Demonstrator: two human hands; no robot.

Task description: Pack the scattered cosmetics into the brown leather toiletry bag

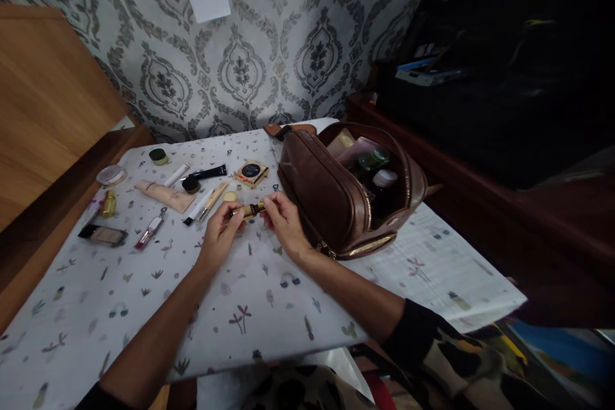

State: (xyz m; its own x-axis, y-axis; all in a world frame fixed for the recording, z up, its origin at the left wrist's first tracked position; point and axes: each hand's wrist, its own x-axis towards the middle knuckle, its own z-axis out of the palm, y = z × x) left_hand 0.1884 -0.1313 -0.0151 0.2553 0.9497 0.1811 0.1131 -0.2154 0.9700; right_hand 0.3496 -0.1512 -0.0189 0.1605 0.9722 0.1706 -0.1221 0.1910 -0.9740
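Note:
Between my two hands is a small gold-and-dark lipstick tube (250, 211), held level above the cloth. My left hand (221, 229) pinches its left end, and my right hand (284, 221) grips the right end. Close behind them lie a round cream-coloured piece (230, 196), a gold-and-white slim tube (212, 200) and a square gold compact (251, 172) with a dark round centre. Just right of my right hand stands an unzipped brown leather cosmetic bag (327, 189). Inside it are a green-lidded jar (375, 157), a white-capped container (385, 179) and other packets.
Several cosmetics lie on the left of the patterned cloth (269, 307): a beige squeeze tube (164, 195), a black tube (206, 172), a pink gloss tube (150, 230), a green-lidded pot (158, 155) and a gold bottle (109, 204). A wallpapered wall (269, 45) rises behind.

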